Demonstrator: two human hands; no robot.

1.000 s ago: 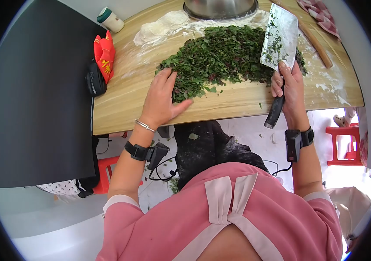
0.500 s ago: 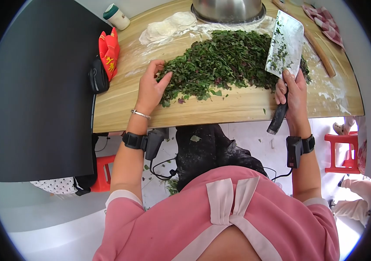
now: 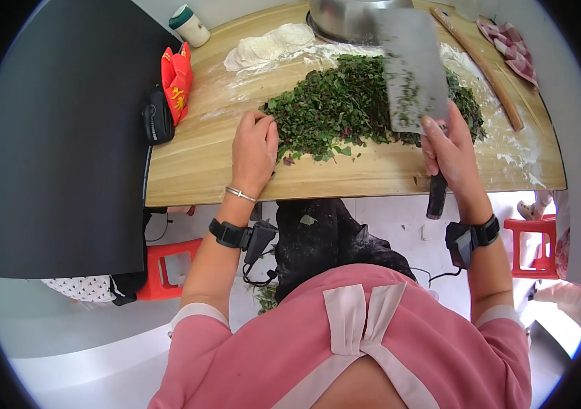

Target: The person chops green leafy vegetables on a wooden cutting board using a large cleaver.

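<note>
A long heap of chopped leafy greens point(image 3: 331, 102), dark green with purplish bits, lies across the wooden table. My right hand point(image 3: 455, 155) grips the black handle of a cleaver point(image 3: 409, 75). Its broad blade stands up over the right part of the heap, slightly blurred, with leaf scraps stuck on it. At the heap's left end is my left hand point(image 3: 255, 146), fingers curled in and thumb alongside them, touching the edge of the greens. Whether any leaves are inside those fingers is hidden.
Flattened dough rounds point(image 3: 270, 46) lie behind the heap beside a steel pot point(image 3: 352, 17). A rolling pin point(image 3: 481, 68) and a checked cloth point(image 3: 508, 48) are at right. On the left stand a lidded cup point(image 3: 189, 26), a red packet point(image 3: 176, 82) and a black case point(image 3: 158, 117).
The cleaver has swung left over the heap in my right hand. My left hand has shifted slightly right and its fingers, earlier spread around the heap's end, have drawn together.
</note>
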